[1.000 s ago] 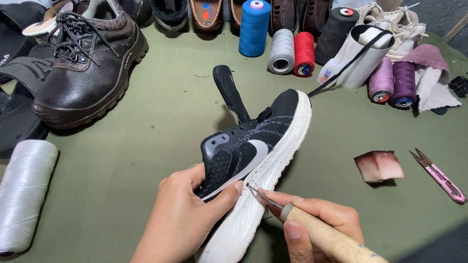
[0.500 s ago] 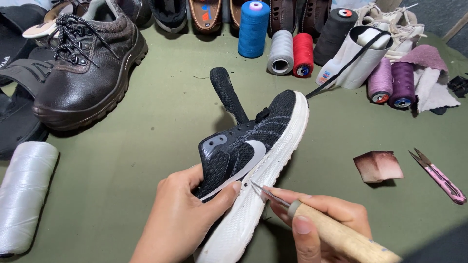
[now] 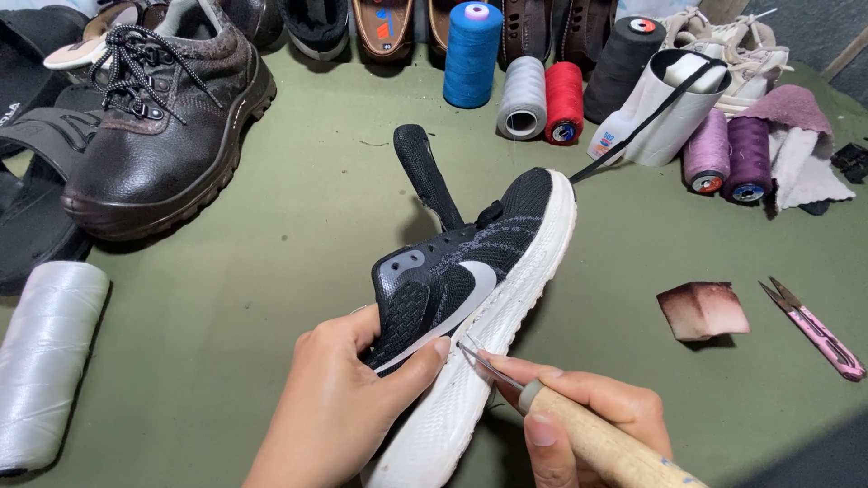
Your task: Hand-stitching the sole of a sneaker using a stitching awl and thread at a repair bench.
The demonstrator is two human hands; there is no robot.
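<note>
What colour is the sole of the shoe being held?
White, under a black upper; the sole shows best in the head view.

Olive-green cloth-covered worktable (image 3: 271,271) under soft, even light; shoes and sandals (image 3: 389,27) lined along its far edge, thread spools (image 3: 473,54) clustered behind; grey surface (image 3: 814,27) at the upper right corner

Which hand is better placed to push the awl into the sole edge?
The right hand: it already grips the wooden-handled awl, whose tip touches the sneaker at the sole edge. The left hand is busy holding the sneaker.
</note>
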